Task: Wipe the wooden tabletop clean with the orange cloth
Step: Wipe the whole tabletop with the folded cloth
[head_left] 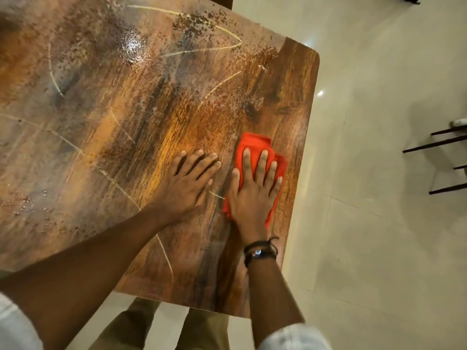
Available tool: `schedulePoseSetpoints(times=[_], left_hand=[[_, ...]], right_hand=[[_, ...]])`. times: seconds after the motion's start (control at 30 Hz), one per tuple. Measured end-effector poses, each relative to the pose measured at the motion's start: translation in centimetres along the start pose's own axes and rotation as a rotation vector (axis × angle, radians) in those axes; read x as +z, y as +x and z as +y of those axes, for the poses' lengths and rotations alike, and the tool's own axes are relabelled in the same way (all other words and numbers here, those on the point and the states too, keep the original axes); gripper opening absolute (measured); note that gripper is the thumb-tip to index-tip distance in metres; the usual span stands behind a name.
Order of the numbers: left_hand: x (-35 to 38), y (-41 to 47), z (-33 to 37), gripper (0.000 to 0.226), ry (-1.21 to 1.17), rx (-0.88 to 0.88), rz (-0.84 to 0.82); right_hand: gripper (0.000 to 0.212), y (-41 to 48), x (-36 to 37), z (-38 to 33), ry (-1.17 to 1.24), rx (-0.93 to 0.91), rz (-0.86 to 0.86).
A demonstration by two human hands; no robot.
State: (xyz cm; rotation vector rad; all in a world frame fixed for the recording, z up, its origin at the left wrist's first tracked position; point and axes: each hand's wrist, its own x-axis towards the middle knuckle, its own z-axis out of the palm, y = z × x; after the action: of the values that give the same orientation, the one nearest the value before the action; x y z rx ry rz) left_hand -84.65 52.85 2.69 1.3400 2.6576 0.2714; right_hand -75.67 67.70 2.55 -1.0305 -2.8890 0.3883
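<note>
Cloth position: the orange cloth (254,145) is lying bunched on the wooden tabletop (141,114), near its right edge.
Right hand: the right hand (252,198) is pressing the cloth down, fingers straight and spread, not curling round it.
Left hand: the left hand (184,183) is resting flat on bare wood just beside the cloth, fingers extended, holding nothing.
Cleared area: the strip along the right edge is showing dark, clean grain and is judged wiped.
Outstanding: a grey speckled film (101,59) and pale streaks are covering most of the far and left surface.
Progress: judged early; the greater part is remaining.
</note>
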Motion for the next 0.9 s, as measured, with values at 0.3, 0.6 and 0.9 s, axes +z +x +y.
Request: schedulePoseSetpoints(times=[0.3,0.6,0.9], left_hand=[[-0.3,0.3,-0.2,0.058,0.032,0.002,-0.018],[0.2,0.4,-0.1,0.053,-0.014,0.003,0.026],[-0.2,0.0,-0.2,0.056,0.008,0.014,-0.007]], right_hand=[[0.060,-7.1,0.7,0.3,-0.075,-0.021,-0.046],[0.060,9.8,0.2,-2.1,-0.034,0.090,-0.070],[0.059,2.8,0.8,-1.8,-0.070,0.026,-0.022]])
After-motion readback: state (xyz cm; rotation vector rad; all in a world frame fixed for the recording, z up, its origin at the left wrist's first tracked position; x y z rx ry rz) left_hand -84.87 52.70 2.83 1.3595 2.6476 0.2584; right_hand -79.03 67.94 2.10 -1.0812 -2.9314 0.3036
